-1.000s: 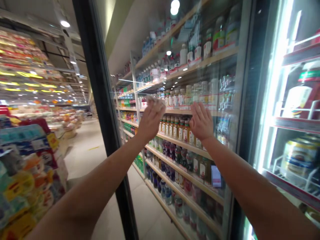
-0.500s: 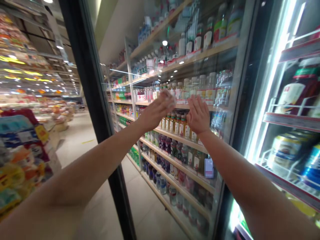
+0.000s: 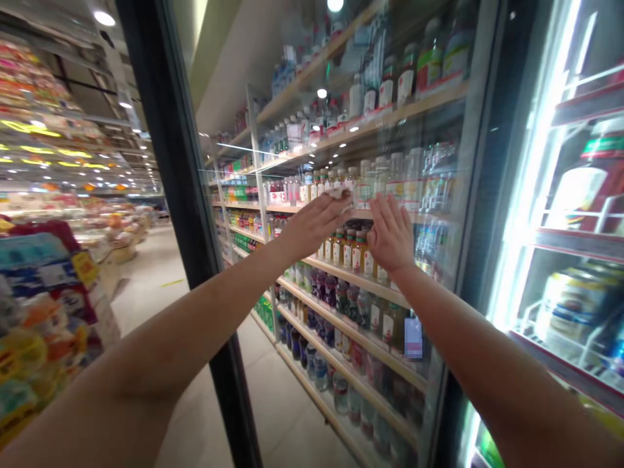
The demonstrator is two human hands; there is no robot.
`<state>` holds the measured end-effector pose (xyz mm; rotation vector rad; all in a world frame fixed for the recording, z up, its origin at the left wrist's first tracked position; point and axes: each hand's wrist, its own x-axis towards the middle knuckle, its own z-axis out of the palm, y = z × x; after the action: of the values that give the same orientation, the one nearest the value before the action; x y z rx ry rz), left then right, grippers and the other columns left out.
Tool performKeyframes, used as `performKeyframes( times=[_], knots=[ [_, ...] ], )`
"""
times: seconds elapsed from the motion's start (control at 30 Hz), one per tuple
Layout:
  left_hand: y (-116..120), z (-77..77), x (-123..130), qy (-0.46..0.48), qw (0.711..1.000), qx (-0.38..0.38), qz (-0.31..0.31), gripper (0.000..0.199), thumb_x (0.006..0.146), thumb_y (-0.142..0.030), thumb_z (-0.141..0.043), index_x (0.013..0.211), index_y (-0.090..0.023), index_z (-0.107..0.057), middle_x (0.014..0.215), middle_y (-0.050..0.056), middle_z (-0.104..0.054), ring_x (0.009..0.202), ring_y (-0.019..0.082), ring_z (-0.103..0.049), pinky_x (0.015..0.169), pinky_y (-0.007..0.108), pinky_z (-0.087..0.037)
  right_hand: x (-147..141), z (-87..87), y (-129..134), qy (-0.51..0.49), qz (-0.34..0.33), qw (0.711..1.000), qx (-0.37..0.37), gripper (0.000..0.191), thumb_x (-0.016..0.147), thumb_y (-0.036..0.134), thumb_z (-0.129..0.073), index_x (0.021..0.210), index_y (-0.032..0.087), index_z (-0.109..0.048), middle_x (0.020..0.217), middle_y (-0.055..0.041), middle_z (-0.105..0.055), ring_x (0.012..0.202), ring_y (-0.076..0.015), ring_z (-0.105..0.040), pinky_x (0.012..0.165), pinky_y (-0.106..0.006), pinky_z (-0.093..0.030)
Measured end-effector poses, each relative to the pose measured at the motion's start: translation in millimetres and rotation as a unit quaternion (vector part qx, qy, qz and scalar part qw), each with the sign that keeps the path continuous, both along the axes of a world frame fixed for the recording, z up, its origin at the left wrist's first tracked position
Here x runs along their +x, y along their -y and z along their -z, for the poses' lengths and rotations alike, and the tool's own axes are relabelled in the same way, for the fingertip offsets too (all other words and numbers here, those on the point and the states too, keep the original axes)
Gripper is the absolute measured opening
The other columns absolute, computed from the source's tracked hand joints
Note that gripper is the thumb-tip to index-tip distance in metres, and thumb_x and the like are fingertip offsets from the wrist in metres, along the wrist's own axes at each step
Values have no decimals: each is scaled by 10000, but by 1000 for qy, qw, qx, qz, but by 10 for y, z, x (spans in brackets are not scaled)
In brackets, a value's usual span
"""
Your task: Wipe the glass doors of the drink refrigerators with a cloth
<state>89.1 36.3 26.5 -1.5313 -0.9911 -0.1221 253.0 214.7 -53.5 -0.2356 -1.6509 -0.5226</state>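
Cloth [image 3: 340, 193] is gripped under the left hand [image 3: 312, 226] against the black-framed glass door [image 3: 173, 144], which the right hand [image 3: 390, 237], open and flat nearby, presumably steadies.

No word legible here, white labels [image 3: 357, 260] on amber drink bottles [image 3: 360, 245] too tiny, yellow sign [image 3: 85, 268] at left blurring, cans [image 3: 575, 300] smeared too

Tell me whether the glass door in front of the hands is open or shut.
Open: the glass door stands swung out beside the lit cooler shelves, which show uncovered at the right.
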Motion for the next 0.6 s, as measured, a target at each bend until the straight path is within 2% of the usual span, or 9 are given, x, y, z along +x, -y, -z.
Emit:
performKeyframes(
  times=[0.1, 0.17, 0.23, 0.3, 0.37, 0.4, 0.47, 0.53, 0.6],
  knots=[
    [85, -382, -176, 9, 999, 36, 10, 551, 1014, -50, -262, 1527, -206, -387, 1605, 58, -402, 1523, 176, -289, 1245, 462, -339, 1, -3, 5, -5, 7, 1000, 5, 626, 947, 212, -414, 1569, 147, -373, 1603, -105, -426, 1542, -257, -281, 1249, -500, -261],
    [128, -771, -370, 71, 989, 131, 23, 538, 1026, -81, -273, 1550, -188, -328, 1654, 51, -306, 1544, 169, -205, 1269, 493, -279, 4, -7, 9, 3, 7, 1000, -3, 636, 942, 213, -414, 1573, 153, -368, 1607, -103, -419, 1546, -259, -270, 1253, -508, -252],
    [82, -1007, -462, 132, 968, 212, 24, 523, 1049, -150, -286, 1570, -204, -268, 1680, 36, -235, 1556, 137, -115, 1286, 478, -220, 7, -11, 13, 13, 7, 1000, -15, 642, 939, 213, -412, 1577, 160, -363, 1614, -101, -408, 1551, -260, -257, 1255, -515, -246],
    [-51, -969, -379, 164, 957, 240, 21, 536, 1055, -181, -253, 1586, -241, -220, 1693, 20, -194, 1563, 101, -16, 1298, 450, -158, 11, -15, 16, 16, 7, 1000, -19, 633, 939, 213, -411, 1569, 156, -378, 1616, -101, -405, 1551, -261, -256, 1256, -512, -245],
    [-202, -724, -173, 138, 975, 173, 24, 555, 1044, -166, -216, 1595, -237, -203, 1695, 21, -186, 1564, 104, 57, 1307, 462, -131, 11, -18, 18, 13, 9, 1000, -17, 622, 940, 213, -415, 1558, 149, -395, 1614, -101, -409, 1548, -265, -266, 1255, -506, -249],
    [-257, -588, -67, 99, 990, 97, 26, 557, 1035, -148, -219, 1590, -200, -226, 1692, 47, -197, 1570, 132, 50, 1305, 490, -153, 11, -19, 19, 12, 10, 1000, -15, 622, 939, 213, -419, 1558, 149, -396, 1613, -99, -411, 1546, -265, -272, 1255, -505, -251],
    [-290, -429, 54, 41, 999, 12, 18, 525, 1019, -138, -302, 1519, -271, -393, 1637, -25, -349, 1558, 121, -152, 1292, 407, -244, 7, -20, 21, 12, 9, 1000, -14, 631, 937, 208, -422, 1565, 161, -383, 1613, -95, -412, 1543, -265, -281, 1252, -510, -256],
    [-223, -522, -3, 30, 999, -1, 16, 522, 1013, -116, -350, 1498, -291, -431, 1618, -52, -380, 1522, 123, -267, 1276, 386, -281, 2, -21, 24, 14, 6, 1000, -18, 644, 936, 203, -422, 1576, 176, -362, 1615, -92, -408, 1542, -264, -282, 1248, -520, -261],
    [-121, -816, -196, 73, 995, 57, 18, 543, 1016, -75, -334, 1541, -211, -360, 1662, 17, -287, 1532, 162, -218, 1280, 471, -244, -1, -22, 27, 15, 2, 1000, -21, 650, 936, 199, -423, 1582, 182, -354, 1615, -94, -406, 1544, -267, -279, 1249, -529, -258]
  ],
)
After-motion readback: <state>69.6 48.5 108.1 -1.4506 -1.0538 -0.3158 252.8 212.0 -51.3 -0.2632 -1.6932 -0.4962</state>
